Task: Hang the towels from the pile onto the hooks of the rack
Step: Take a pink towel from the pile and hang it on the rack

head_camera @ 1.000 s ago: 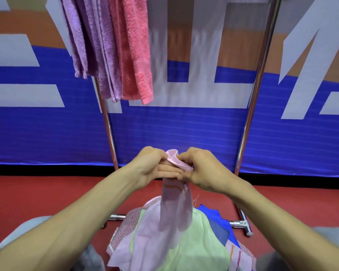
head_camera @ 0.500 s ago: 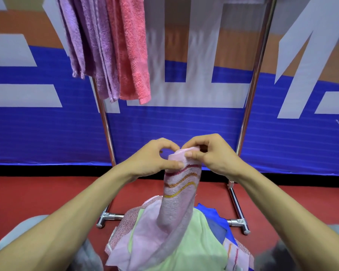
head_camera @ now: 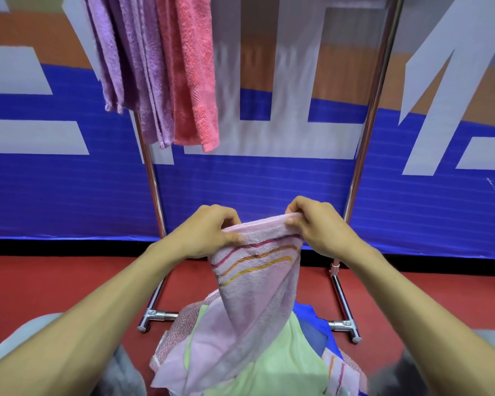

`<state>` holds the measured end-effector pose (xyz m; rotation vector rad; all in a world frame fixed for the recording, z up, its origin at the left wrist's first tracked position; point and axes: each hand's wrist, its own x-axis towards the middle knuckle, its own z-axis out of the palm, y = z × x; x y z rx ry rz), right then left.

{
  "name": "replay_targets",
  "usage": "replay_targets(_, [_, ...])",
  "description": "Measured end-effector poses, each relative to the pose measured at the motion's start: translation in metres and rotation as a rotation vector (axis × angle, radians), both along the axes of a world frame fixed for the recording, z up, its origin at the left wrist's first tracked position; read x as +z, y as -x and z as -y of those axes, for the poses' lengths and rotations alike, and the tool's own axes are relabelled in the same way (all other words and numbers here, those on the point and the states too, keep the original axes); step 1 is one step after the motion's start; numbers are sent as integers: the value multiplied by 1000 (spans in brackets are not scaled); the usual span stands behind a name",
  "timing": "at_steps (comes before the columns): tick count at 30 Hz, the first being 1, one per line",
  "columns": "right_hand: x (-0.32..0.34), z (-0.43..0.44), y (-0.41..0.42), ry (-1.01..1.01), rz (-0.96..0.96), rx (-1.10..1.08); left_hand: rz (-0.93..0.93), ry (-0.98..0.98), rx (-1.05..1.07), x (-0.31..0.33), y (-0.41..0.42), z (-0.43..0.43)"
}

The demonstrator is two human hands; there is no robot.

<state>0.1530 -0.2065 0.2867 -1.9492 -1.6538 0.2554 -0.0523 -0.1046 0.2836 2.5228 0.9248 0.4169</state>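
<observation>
Both pinch pink towel (head_camera: 257, 290) hem: left hand (head_camera: 206, 234), right hand (head_camera: 320, 228). Tail beneath them on pile (head_camera: 280, 370); lifting may scatter it

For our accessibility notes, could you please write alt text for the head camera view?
The left hand and right hand pinch the top edge of a pink towel with wavy stripes, its lower end on the pile. Behind stands a chrome rack with purple towels and a coral towel hanging at upper left, before a blue banner.
</observation>
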Motion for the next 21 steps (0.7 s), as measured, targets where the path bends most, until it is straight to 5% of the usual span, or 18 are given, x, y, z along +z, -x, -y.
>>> replay_targets(4, [-7,1,4,97,-23,53,-95,-29,100,-8,3,-8])
replay_targets(12, [-9,0,-2,70,-251,7,1,-110,108,-8,5,-10])
replay_targets(21, [-11,-5,-1,-120,-407,-233,-23,-83,225,-3,16,-16])
